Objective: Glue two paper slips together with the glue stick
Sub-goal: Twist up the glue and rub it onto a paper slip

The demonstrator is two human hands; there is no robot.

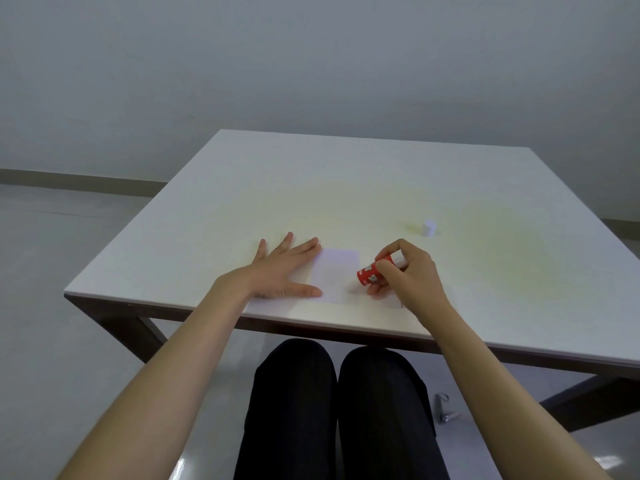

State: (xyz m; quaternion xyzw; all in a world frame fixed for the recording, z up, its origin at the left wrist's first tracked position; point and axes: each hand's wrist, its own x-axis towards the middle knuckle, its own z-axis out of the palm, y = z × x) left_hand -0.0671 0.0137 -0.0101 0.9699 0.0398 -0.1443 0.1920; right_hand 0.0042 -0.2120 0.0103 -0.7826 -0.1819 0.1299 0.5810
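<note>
A white paper slip lies flat near the front edge of the white table. My left hand rests flat on the table with fingers spread, its fingertips touching the slip's left edge. My right hand grips a red glue stick with a white end, held tilted just right of the slip. The stick's white cap stands apart on the table behind my right hand. I cannot make out a second slip.
The table's front edge runs just below both hands. My legs in dark trousers are under the table. A small metal object lies on the glossy floor at the right.
</note>
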